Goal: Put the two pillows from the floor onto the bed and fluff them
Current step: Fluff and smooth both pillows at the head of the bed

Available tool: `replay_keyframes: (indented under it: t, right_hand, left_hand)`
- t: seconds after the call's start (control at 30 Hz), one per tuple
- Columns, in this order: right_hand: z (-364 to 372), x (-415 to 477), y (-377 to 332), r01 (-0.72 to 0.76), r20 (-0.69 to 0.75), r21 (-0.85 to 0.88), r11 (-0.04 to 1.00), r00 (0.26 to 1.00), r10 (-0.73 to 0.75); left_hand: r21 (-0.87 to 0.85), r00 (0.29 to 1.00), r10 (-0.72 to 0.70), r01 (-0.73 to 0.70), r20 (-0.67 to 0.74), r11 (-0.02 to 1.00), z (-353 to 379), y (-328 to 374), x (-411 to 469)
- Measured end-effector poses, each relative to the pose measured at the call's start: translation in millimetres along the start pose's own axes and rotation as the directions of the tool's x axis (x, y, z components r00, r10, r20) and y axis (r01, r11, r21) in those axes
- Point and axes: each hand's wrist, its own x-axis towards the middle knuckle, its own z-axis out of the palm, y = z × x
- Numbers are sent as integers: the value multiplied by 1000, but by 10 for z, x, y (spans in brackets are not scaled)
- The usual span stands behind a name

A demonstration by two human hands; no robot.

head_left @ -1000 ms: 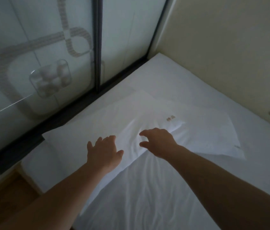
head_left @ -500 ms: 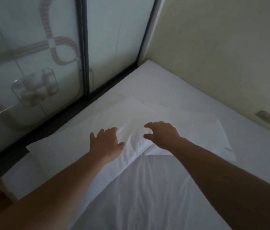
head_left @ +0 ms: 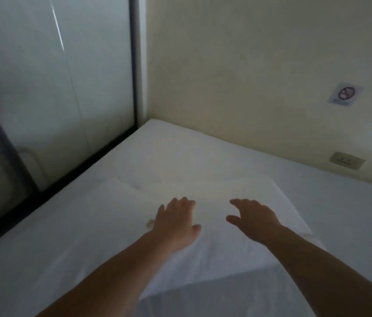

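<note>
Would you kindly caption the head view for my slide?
Left hand and right hand, both open, reach over a white pillow on the bed.

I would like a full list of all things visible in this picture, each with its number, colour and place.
pillow: at least one clearly seen, white, on the bed near the corner; a second cannot be told apart in this dim view
bed: one, white sheet, fills the lower picture, pushed into the corner
glass partition: one, frosted grey-white with dark frame, along the left of the bed
wall: one, cream, behind the bed at right
sign: one, pale with a red circle, high on the wall at right
wall socket: one, cream, low on the wall above the bed
left hand: one, open, flat on the pillow
right hand: one, open, fingers spread, over the pillow
</note>
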Motion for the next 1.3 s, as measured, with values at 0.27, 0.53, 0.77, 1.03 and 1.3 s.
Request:
replay_keyframes:
  t: [0.27,0.53,0.77,1.03,1.3]
  right_hand:
    - [961,1021,1022,37,7,105,994,999,-38]
    - [1262,2061,1181,116,28,66,991,993,-118]
    - [1843,2384,1068,139,-46,36,990,989,-138]
    - [2016,2698,1007,121,-22,16,992,992,-121]
    - [1926,2960,899,128,106,-67,989,987,-121]
  left_hand:
    - [282,934,-221,140,280,949,1153,255,1438]
    - [322,849,-309,176,429,930,1532,-375,2253]
    - [196,869,-183,102,459,975,2179,-749,2491]
    - [-11,872,-79,96,482,995,2127,-850,2589]
    - [-141,920,-95,159,379,977,2179,-928,2608]
